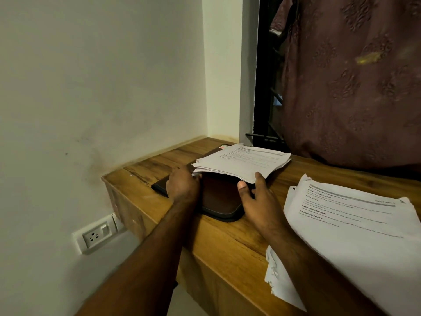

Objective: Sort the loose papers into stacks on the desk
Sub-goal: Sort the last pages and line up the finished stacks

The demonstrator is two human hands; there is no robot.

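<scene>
A stack of printed white papers [243, 161] is lifted at its near edge above a dark brown folder [219, 198] on the wooden desk [232, 238]. My left hand [183, 184] holds the stack's near left corner, its fingers hidden under the sheets. My right hand [257, 201] holds the near right corner, with fingers under the paper and the thumb raised. A second, looser pile of printed papers [355, 226] lies on the desk at the right, overhanging the front edge.
The desk ends at a white wall [102, 87] on the left and back. A wall socket [95, 236] sits below the desk's left end. A maroon patterned curtain [353, 83] hangs at the back right beside a dark window grille [268, 110].
</scene>
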